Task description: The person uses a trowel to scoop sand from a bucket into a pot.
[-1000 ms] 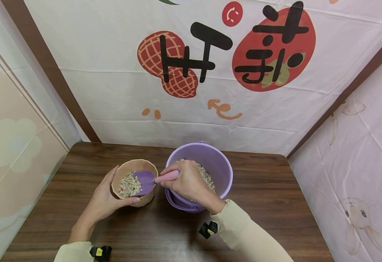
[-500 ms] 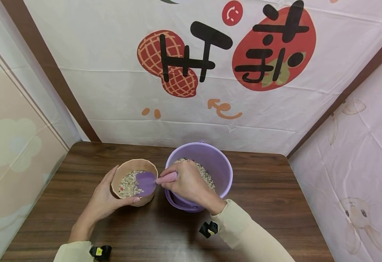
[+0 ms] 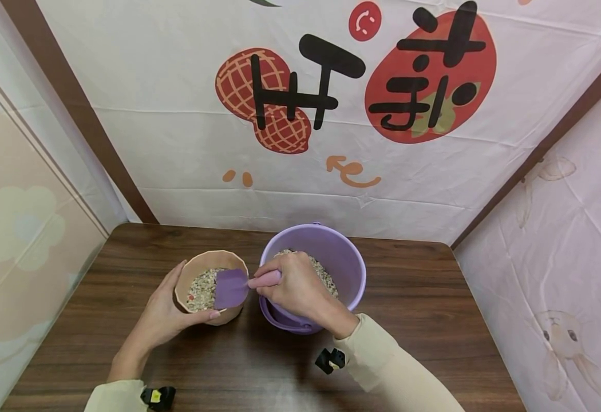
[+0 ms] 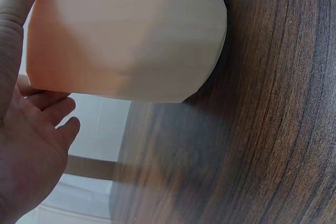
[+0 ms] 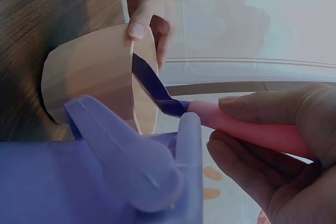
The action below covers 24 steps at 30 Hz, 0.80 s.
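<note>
Scoop (image 3: 230, 287) with pink handle: tilted over tan cup (image 3: 209, 268) of grain mix | our right hand (image 3: 294, 286) pinches its handle | our left hand (image 3: 169, 312) wraps the cup, beside purple bucket (image 3: 344, 257) on table (image 3: 424, 309)

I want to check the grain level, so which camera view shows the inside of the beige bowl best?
The head view: it looks down into the bowl. The left wrist view shows only its outer wall; the right wrist view shows its rim side-on.
</note>
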{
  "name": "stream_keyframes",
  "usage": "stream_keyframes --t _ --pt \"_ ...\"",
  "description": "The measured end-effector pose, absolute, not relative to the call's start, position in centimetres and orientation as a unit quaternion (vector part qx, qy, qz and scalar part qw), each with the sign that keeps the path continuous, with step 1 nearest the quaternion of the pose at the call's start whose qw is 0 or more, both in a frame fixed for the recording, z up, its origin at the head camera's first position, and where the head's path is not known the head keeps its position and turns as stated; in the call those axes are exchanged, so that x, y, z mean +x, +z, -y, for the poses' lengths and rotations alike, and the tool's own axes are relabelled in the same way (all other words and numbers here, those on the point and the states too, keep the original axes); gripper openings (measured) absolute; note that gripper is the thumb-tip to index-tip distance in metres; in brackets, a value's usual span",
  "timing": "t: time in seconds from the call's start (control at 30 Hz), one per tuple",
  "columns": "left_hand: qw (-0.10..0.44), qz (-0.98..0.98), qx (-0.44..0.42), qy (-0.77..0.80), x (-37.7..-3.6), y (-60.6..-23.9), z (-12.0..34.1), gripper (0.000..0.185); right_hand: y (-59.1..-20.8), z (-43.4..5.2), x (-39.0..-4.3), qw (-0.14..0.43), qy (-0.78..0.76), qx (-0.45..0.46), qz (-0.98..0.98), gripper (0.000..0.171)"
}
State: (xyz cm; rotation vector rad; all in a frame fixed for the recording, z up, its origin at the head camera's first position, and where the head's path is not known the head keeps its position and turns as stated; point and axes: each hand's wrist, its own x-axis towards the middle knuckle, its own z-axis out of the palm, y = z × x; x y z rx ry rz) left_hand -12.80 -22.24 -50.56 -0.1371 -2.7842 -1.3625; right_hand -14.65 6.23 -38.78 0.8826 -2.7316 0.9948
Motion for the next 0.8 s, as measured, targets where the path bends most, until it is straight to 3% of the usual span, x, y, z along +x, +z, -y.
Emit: stream_keyframes --t 0.8 --pt "0.011 0.900 -0.043 -0.433 -12.7 -50.5 22.3 0.137 -39.6 -10.2 -13.8 0.118 0.490 0.229 0.833 0.023"
